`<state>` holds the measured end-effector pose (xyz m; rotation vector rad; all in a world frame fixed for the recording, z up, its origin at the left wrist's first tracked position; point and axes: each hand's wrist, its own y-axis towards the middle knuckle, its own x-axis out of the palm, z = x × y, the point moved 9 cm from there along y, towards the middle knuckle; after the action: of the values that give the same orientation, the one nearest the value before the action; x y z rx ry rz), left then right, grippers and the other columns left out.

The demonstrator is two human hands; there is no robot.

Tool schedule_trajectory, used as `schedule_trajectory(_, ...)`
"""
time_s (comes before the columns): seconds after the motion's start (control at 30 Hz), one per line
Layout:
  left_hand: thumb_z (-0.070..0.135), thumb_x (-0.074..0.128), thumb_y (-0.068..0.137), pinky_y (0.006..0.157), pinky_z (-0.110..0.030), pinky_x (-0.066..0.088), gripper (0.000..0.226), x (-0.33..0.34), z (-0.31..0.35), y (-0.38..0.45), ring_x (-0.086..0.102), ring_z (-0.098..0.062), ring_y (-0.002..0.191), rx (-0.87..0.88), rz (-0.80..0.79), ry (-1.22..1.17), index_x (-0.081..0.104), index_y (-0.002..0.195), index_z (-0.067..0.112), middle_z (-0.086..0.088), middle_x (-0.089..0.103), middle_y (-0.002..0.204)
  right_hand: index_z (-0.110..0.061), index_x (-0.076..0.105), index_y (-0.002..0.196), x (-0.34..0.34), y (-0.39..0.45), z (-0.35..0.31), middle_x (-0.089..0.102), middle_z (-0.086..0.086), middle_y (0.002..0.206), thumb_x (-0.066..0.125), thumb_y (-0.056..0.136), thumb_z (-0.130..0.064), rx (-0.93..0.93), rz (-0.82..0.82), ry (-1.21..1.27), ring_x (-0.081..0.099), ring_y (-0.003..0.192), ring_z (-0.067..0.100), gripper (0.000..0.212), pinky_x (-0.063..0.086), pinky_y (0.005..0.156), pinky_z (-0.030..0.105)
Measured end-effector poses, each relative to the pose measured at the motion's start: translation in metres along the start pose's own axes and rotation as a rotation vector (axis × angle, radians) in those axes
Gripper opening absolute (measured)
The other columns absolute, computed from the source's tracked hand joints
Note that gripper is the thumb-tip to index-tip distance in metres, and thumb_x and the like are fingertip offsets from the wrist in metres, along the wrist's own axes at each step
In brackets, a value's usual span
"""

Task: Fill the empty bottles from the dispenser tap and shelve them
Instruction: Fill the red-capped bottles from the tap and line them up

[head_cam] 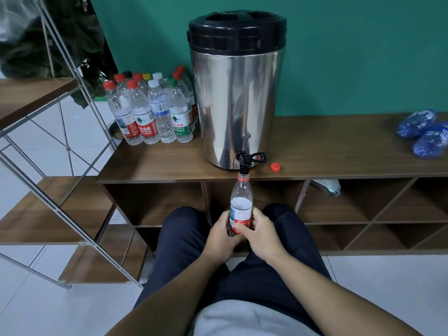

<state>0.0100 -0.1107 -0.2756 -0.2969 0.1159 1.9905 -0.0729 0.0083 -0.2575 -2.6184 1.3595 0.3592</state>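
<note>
A clear plastic bottle (240,200) with a red-and-white label stands upright with its uncapped mouth right under the black tap (244,163) of the steel dispenser (236,98). My left hand (221,235) and my right hand (260,235) both wrap its lower part from either side. Its red cap (275,167) lies on the wooden cabinet top (155,163) to the right of the tap. Several capped bottles (155,110) stand grouped to the left of the dispenser.
Two crumpled blue bottles (423,132) lie at the cabinet's right end. Open cubbies (351,209) run under the top, one holding a flattened bottle (327,186). A metal-framed shelf with wooden boards (48,214) stands at left. My knees are close to the cabinet.
</note>
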Motion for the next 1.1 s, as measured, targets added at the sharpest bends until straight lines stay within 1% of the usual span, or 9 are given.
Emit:
schedule_trajectory(0.17, 0.008, 0.091, 0.090, 0.110, -0.037, 0.061, 0.068, 0.0013, 0.0015, 0.0005, 0.073, -0.005, 0.124, 0.013, -0.004, -0.005, 0.061, 0.148, 0.030, 0.012, 0.077, 0.132, -0.033, 0.069, 0.131, -0.0019, -0.0012, -0.0019, 0.080, -0.017, 0.117, 0.088, 0.093, -0.024, -0.002, 0.003, -0.006, 0.076, 0.111, 0.002, 0.044, 0.065, 0.098, 0.038)
schedule_trajectory(0.27, 0.009, 0.091, 0.091, 0.110, -0.034, 0.060, 0.069, 0.0013, 0.0025, 0.0003, 0.073, -0.005, 0.126, 0.016, -0.010, -0.007, 0.061, 0.149, 0.030, 0.013, 0.077, 0.134, -0.031, 0.069, 0.134, -0.0018, -0.0007, -0.0009, 0.080, -0.016, 0.119, 0.088, 0.093, -0.024, -0.009, 0.005, -0.002, 0.076, 0.113, 0.004, 0.046, 0.065, 0.099, 0.039)
schedule_trajectory(0.4, 0.007, 0.091, 0.092, 0.109, -0.033, 0.061, 0.063, 0.0002, 0.0027, -0.0008, 0.073, -0.005, 0.124, 0.009, -0.008, -0.025, 0.064, 0.145, 0.030, 0.013, 0.078, 0.131, -0.029, 0.069, 0.138, -0.0011, -0.0004, -0.0002, 0.080, -0.016, 0.120, 0.088, 0.093, -0.024, -0.007, 0.005, 0.003, 0.076, 0.113, 0.003, 0.049, 0.064, 0.100, 0.039)
schedule_trajectory(0.53, 0.008, 0.091, 0.092, 0.110, -0.036, 0.061, 0.059, 0.0003, 0.0037, -0.0015, 0.074, -0.007, 0.124, 0.016, -0.006, -0.020, 0.066, 0.141, 0.031, 0.013, 0.078, 0.130, -0.027, 0.068, 0.139, -0.0010, -0.0009, -0.0012, 0.080, -0.015, 0.119, 0.088, 0.094, -0.022, -0.006, 0.001, 0.011, 0.076, 0.112, 0.003, 0.049, 0.064, 0.100, 0.038)
schedule_trajectory(0.67, 0.010, 0.091, 0.093, 0.111, -0.038, 0.060, 0.059, 0.0003, 0.0036, -0.0018, 0.073, -0.006, 0.124, 0.014, -0.004, -0.012, 0.066, 0.142, 0.030, 0.013, 0.078, 0.130, -0.029, 0.068, 0.137, -0.0018, 0.0004, 0.0009, 0.080, -0.014, 0.120, 0.089, 0.092, -0.024, -0.005, 0.004, 0.004, 0.076, 0.112, 0.005, 0.050, 0.065, 0.098, 0.039)
schedule_trajectory(0.8, 0.006, 0.090, 0.091, 0.111, -0.040, 0.060, 0.059, 0.0008, 0.0026, -0.0008, 0.074, -0.007, 0.123, 0.013, 0.002, -0.016, 0.067, 0.141, 0.029, 0.010, 0.079, 0.129, -0.032, 0.068, 0.136, -0.0012, 0.0022, 0.0041, 0.080, -0.013, 0.120, 0.090, 0.088, -0.025, -0.003, -0.009, 0.014, 0.077, 0.113, 0.007, 0.053, 0.066, 0.096, 0.042)
schedule_trajectory(1.0, 0.005, 0.089, 0.092, 0.111, -0.037, 0.060, 0.059, 0.0021, 0.0028, -0.0009, 0.074, -0.007, 0.123, 0.017, -0.004, -0.020, 0.067, 0.142, 0.028, 0.011, 0.079, 0.129, -0.037, 0.067, 0.133, -0.0014, 0.0026, 0.0050, 0.080, -0.014, 0.119, 0.089, 0.089, -0.022, -0.009, -0.005, -0.002, 0.077, 0.112, 0.007, 0.051, 0.066, 0.097, 0.042)
schedule_trajectory(1.1, 0.004, 0.088, 0.093, 0.111, -0.035, 0.060, 0.060, 0.0017, 0.0046, -0.0015, 0.074, -0.008, 0.125, 0.022, -0.006, -0.040, 0.066, 0.144, 0.027, 0.010, 0.079, 0.131, -0.037, 0.068, 0.133, -0.0010, 0.0032, 0.0053, 0.080, -0.014, 0.119, 0.088, 0.087, -0.029, -0.015, -0.006, -0.009, 0.077, 0.113, 0.007, 0.051, 0.066, 0.097, 0.042)
